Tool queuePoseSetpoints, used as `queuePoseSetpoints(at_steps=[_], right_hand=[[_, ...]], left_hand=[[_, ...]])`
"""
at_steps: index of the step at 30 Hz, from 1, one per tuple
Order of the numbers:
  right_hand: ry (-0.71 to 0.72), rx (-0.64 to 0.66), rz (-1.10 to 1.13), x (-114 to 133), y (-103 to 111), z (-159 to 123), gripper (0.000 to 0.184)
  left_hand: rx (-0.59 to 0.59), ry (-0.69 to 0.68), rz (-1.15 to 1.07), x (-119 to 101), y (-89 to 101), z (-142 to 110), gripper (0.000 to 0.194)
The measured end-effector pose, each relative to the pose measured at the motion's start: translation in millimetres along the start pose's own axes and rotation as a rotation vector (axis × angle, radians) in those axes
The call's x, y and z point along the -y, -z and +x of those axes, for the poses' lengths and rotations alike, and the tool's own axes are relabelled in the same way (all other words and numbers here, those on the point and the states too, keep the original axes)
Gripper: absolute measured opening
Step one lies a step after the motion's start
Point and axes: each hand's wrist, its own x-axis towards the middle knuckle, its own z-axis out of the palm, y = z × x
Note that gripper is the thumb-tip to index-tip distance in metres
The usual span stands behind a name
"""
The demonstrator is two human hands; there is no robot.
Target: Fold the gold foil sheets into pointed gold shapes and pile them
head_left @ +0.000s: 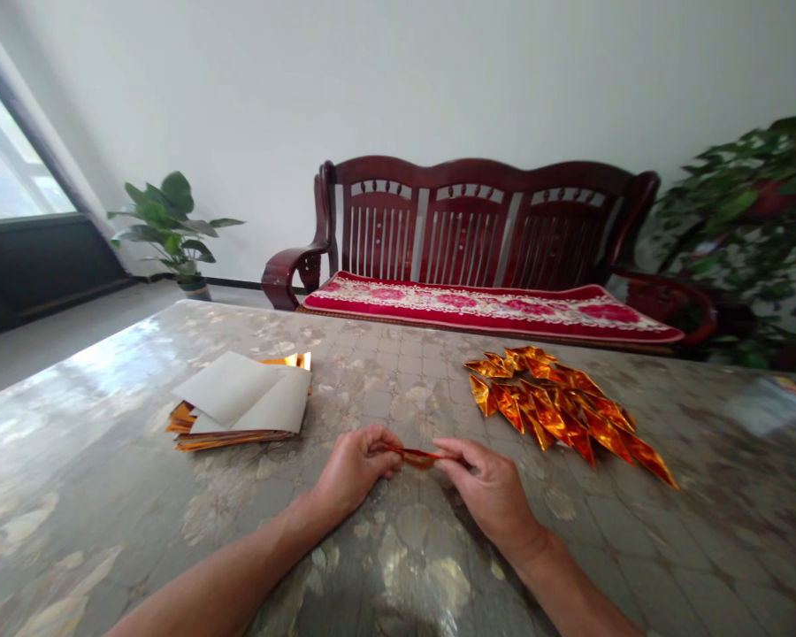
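The left hand (355, 469) and right hand (487, 491) both pinch a narrow gold-orange foil strip (419, 457), its long axis running crosswise between them, over the mottled grey tabletop (371, 389).

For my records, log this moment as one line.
Left hand, right hand: both holding gold foil strip | beside: folded foil pieces

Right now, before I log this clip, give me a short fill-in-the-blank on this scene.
The left hand and right hand pinch a narrow foil strip of ____ colour.
Folded shiny foil triangles lie in a pile to the ____ of the hands.
A stack of foil sheets lies under a folded paper coloured ____.

Answers: gold; right; white.
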Motion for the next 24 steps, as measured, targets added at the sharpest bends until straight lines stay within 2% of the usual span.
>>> queuePoseSetpoints(at_steps=[4, 7, 13, 19, 24], right_hand=[[-0.042, -0.023, 0.005, -1.1, 1.7, 1.1, 0.022], [-0.055, -0.011, 0.005, -0.1, 2.8, 1.5, 0.022], [-0.027, 0.034, 0.018, 0.9, 2.6, -0.1, 0.026], [-0.007, 0.007, 0.011, -1.2, 5.1, 2.6, 0.025], [0.034, -0.022, -0.064, 0.1, 3.7, 2.1, 0.02]], left_hand=[[-0.049, 0.028, 0.136, -2.6, 2.8, 0.3, 0.015], [-0.053, 0.03, 0.155, -2.9, 3.7, -0.4, 0.018], [-0.028, -0.048, 0.233, -1.2, 4.1, -0.8, 0.016], [-0.032, -0.125, 0.205, 3.4, 6.3, 3.1, 0.017], [-0.012, -0.118, 0.201, 4.0, 4.9, 3.2, 0.015]])
